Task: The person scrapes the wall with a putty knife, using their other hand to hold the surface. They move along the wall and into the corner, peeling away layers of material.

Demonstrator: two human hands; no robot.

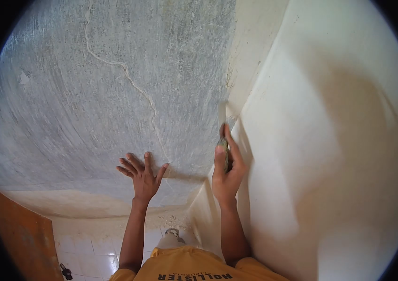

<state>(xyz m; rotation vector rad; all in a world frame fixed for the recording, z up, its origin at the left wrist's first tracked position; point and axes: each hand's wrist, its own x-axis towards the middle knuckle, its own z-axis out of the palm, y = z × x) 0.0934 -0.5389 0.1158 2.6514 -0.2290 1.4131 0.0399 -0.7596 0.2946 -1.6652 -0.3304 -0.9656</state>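
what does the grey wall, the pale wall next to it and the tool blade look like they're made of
Grey wall: looks like bare cement plaster, matte and streaky, with a long crack.
Pale wall: seemingly smooth cream putty or skim coat, even and unmarked.
Blade held in the right hand: thin, flat and pale, possibly metal; too small to be sure.

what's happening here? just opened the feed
A person is working at a corner where a rough grey wall meets a smooth cream wall. The left hand is spread flat on the grey wall beside a long crack. The right hand grips a scraper, its blade against the corner.
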